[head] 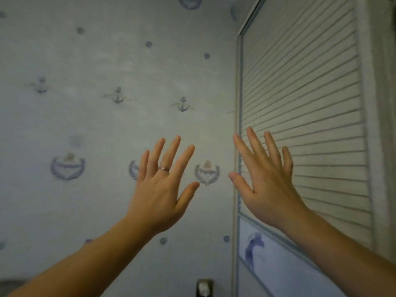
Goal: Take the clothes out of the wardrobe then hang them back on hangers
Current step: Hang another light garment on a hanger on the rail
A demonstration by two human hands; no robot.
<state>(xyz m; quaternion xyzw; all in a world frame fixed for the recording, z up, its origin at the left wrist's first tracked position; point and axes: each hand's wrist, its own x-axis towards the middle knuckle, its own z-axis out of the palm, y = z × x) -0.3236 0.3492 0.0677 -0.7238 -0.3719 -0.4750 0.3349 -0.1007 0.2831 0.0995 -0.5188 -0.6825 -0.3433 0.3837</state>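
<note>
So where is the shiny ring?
The ring is on a finger of the left hand, mid-frame in the head view, left of the slatted door.

The wardrobe door is standing upright on my right, running from top to bottom of my view: pale horizontal slats in a pale frame, a flat bluish panel sitting beneath them.

Home bedroom, anchor-patterned wallpaper, louvered wardrobe door, wall outlet
</note>
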